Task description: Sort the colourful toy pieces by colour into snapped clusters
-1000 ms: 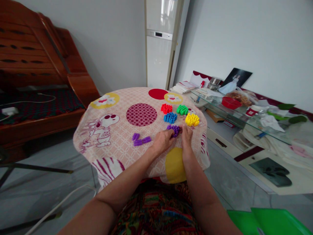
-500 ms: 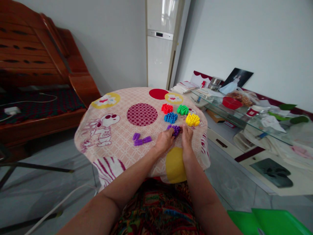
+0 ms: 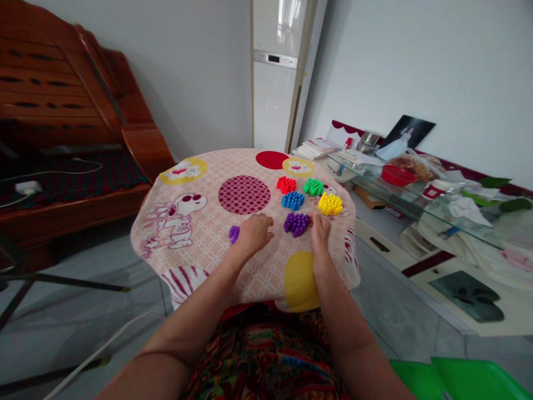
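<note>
On the cloth-covered table stands a tight bunch of small purple plastic pegs (image 3: 296, 224). My right hand (image 3: 320, 230) rests at its right side, fingertips against or just beside it, not wrapped round it. To the left, my left hand (image 3: 254, 233) hovers low over the cloth, fingers loosely bent and apart, with nothing seen in it. A few loose purple pieces (image 3: 234, 234) lie by its wrist, partly hidden. Behind the purple bunch are similar bunches in blue (image 3: 293, 200), red (image 3: 286, 184), green (image 3: 313, 187) and yellow (image 3: 330, 204).
A patterned tablecloth (image 3: 200, 233) covers the round table. To the right stands a glass-topped cabinet (image 3: 437, 214) with a red bowl (image 3: 398, 175) and papers. A wooden bench (image 3: 141, 139) is at the left, a tall white appliance (image 3: 272, 100) behind. Green plastic (image 3: 478, 378) shows lower right.
My left hand has let go of the purple bunch and moved left, over the loose purple pieces, hiding some. My right hand stays by the bunch. The view has shifted slightly.
</note>
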Action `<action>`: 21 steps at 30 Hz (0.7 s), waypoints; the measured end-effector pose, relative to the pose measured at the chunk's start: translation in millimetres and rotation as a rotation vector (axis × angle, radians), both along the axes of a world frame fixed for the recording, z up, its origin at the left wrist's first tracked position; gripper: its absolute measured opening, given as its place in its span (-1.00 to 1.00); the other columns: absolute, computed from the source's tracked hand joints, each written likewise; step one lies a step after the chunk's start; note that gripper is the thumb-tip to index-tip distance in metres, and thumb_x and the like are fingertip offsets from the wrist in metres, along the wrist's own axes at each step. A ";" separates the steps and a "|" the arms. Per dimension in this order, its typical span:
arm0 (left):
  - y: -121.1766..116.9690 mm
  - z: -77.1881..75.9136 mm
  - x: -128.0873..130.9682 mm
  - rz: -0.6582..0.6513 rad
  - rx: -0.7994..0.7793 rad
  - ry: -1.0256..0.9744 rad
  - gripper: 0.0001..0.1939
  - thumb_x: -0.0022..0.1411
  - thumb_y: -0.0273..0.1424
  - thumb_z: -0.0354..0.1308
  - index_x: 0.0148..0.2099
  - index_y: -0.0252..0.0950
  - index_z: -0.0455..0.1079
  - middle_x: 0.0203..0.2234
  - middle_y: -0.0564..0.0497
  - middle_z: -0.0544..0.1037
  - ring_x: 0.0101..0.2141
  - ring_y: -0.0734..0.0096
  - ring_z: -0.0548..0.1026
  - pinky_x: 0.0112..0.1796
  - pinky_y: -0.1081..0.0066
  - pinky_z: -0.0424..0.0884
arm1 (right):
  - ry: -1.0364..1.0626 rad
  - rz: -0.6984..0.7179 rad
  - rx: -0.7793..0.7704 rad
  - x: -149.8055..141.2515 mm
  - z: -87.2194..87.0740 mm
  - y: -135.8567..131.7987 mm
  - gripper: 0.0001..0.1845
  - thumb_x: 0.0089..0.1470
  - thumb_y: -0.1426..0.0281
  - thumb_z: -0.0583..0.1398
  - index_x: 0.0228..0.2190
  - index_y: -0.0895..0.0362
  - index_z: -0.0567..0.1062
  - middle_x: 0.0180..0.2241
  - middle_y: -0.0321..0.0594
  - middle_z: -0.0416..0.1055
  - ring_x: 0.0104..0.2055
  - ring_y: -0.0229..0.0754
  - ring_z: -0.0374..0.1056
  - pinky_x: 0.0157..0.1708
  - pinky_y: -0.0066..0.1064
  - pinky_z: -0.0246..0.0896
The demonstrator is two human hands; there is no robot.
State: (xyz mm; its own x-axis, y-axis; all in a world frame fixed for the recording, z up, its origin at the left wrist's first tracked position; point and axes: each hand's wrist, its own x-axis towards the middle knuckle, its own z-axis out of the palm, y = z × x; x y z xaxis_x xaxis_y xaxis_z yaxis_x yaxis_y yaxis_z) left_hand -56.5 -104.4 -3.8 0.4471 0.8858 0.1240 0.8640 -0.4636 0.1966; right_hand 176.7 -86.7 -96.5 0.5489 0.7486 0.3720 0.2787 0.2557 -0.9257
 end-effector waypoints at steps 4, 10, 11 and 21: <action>6.2 0.1 -25.0 -0.042 -0.064 0.152 -0.78 0.16 -0.48 0.20 -0.12 -0.24 0.55 -0.16 -0.13 0.61 -0.09 0.12 0.56 -0.13 0.30 0.43 | -0.008 0.005 -0.003 -0.6 0.3 -0.4 -0.50 0.20 0.04 0.02 -0.39 0.14 0.57 -0.35 -0.08 0.56 -0.24 -0.04 0.46 -0.13 -0.13 0.37; 7.0 -6.8 -22.8 -0.046 -0.031 -0.080 -0.67 0.20 -0.48 0.16 0.03 -0.29 0.47 -0.12 -0.15 0.61 -0.10 0.17 0.58 -0.07 0.28 0.45 | -0.003 0.004 -0.008 -2.5 2.5 -2.0 -0.46 0.19 0.03 0.00 -0.36 0.16 0.58 -0.34 -0.07 0.57 -0.25 -0.05 0.47 -0.15 -0.14 0.38; 6.9 -6.7 -18.6 -0.064 -0.030 -0.158 -0.65 0.21 -0.47 0.16 0.06 -0.29 0.43 -0.14 -0.13 0.62 -0.13 0.22 0.58 -0.08 0.30 0.45 | -0.001 0.002 -0.011 -2.2 2.6 -1.9 -0.46 0.19 0.02 0.00 -0.37 0.15 0.58 -0.35 -0.07 0.57 -0.26 -0.04 0.47 -0.15 -0.13 0.39; 8.3 11.5 49.9 -0.409 0.023 -0.335 -0.75 0.18 -0.52 0.17 -0.08 -0.26 0.52 -0.14 -0.07 0.61 -0.08 0.26 0.54 0.03 0.28 0.42 | 0.083 0.010 -0.028 -1.9 4.5 -0.3 -0.48 0.16 0.00 0.03 -0.41 0.16 0.55 -0.40 -0.07 0.55 -0.33 -0.06 0.46 -0.24 -0.19 0.40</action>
State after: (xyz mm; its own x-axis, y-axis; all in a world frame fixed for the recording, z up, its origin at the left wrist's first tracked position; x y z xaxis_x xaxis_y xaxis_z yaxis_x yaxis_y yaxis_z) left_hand -6.6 -96.1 7.7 0.6882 0.6427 0.3366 0.5032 -0.7570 0.4167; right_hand 174.8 -87.0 -92.0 0.5697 0.7635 0.3041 0.1984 0.2313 -0.9524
